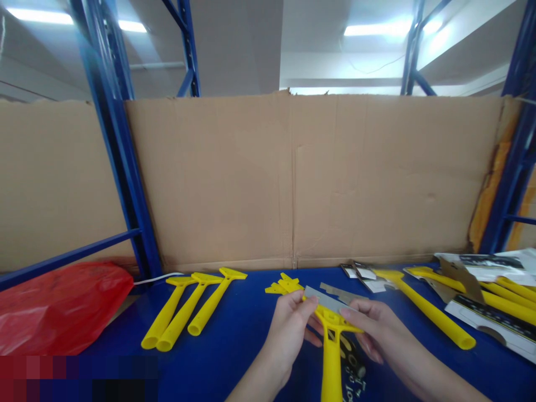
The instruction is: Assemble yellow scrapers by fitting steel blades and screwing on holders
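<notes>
your left hand (291, 318) clamped on left end of grey blade (325, 301), your right hand (374, 324) clamped on its right end. blade lies against head of yellow handle (331, 360), held between your hands over blue tabletop (226, 371). left of yellow handle: three similar handles (183, 314), red bag (62, 307) farther out. just beyond its head: small yellow pieces (285, 283), second blade (341, 292). right of it: loose handle (435, 311), packaging (496, 329).
</notes>
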{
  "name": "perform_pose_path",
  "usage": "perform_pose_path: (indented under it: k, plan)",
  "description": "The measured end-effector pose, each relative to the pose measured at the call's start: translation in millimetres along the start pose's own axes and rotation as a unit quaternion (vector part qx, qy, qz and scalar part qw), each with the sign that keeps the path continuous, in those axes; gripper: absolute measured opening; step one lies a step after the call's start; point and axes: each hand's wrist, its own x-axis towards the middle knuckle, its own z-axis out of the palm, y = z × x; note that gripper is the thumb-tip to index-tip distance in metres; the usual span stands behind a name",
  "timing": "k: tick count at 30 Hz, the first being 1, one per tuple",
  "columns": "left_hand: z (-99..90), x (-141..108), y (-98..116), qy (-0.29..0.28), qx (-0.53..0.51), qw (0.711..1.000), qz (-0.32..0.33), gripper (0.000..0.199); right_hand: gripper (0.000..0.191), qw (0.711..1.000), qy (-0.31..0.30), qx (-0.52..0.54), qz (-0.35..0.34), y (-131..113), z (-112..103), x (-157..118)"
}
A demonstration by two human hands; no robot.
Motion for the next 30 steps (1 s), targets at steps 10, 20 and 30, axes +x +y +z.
perform_pose_path:
  k: [10,20,30]
  plan:
    - [-5.4,6,-5,-0.01,-0.019,1.0,-0.014,0.03,0.049,1.0,0.021,0.011,0.0,4,2,9]
    - [-12.2,13,-11,0.04,-0.088,0.995,-0.008,0.025,0.048,0.999,0.009,0.052,0.014,16,4,22]
    - [-15.9,17,-11,0.078,-0.127,0.989,-0.009,0.015,0.034,0.993,0.037,0.058,0.098,-6,18,18]
